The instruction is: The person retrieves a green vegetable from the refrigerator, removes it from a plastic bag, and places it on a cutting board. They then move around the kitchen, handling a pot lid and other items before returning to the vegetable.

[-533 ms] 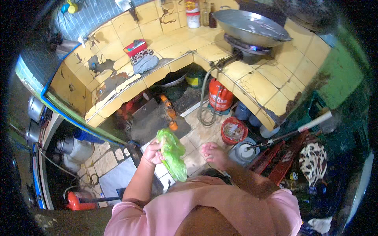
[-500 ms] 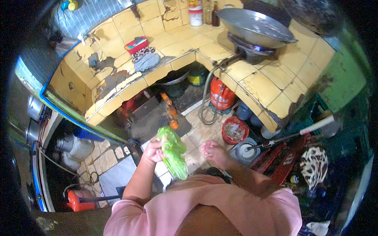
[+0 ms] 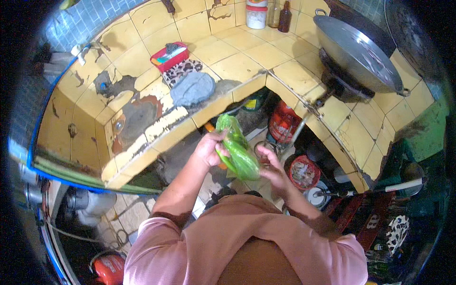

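My left hand [image 3: 210, 148] grips a light green plastic bag [image 3: 241, 154] in front of my chest. The thin film is crumpled, and what lies inside cannot be made out clearly. A long smooth green edge shows along the bag's lower left side. My right hand [image 3: 274, 169] is at the bag's lower right end, its fingers apart; whether it touches the film is hard to tell. Beyond the hands, a grey cloth [image 3: 192, 89] lies at the edge of the yellow tiled counter [image 3: 228, 58].
A large metal wok [image 3: 356, 54] sits on a gas burner [image 3: 339, 83] at right. Behind the grey cloth are a leopard-print cloth [image 3: 182, 71] and a red tray [image 3: 166, 59]. Below the counter stand a red gas cylinder [image 3: 283, 122] and a red bucket [image 3: 304, 172] holding scraps.
Both hands and the bag have moved forward, toward the counter. My right hand has come over to the bag and its fingers have spread. The view has shifted nearer the counter.
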### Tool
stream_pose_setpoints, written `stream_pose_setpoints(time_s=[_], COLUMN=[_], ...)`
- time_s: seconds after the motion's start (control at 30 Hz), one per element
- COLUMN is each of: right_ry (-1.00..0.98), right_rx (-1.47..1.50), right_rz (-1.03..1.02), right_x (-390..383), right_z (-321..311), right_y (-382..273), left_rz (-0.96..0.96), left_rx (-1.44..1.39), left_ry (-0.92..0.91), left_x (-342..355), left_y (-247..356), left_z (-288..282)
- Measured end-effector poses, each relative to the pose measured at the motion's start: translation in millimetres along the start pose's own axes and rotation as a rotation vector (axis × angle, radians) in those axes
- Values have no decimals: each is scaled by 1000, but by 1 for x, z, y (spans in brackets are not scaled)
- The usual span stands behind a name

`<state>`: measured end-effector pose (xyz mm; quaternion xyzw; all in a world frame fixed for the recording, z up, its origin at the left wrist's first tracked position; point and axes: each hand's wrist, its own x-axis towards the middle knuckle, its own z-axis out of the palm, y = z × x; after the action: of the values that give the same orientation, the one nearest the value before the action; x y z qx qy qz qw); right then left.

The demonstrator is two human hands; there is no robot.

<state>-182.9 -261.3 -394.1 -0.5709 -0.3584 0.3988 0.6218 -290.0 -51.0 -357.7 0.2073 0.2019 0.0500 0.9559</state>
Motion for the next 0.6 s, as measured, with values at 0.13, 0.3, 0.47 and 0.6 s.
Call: stream_pose_setpoints(time_s=[0.13,0.3,0.47,0.6], right_ry=[40,-12,53,406], right_rx=[128,573,625,253], right_rz=[39,107,243,60], right_x=[97,200,310,379], right_z=[12,9,-11,-56], right_y=[-41,-67,-33,32], left_rz=[-20,27,325,165], left_rx=[31,7,414,340], left_ry=[108,211,277,555], left_x=[46,118,185,247], left_y=[89,171,227,244], left_z=[14,21,14,2])
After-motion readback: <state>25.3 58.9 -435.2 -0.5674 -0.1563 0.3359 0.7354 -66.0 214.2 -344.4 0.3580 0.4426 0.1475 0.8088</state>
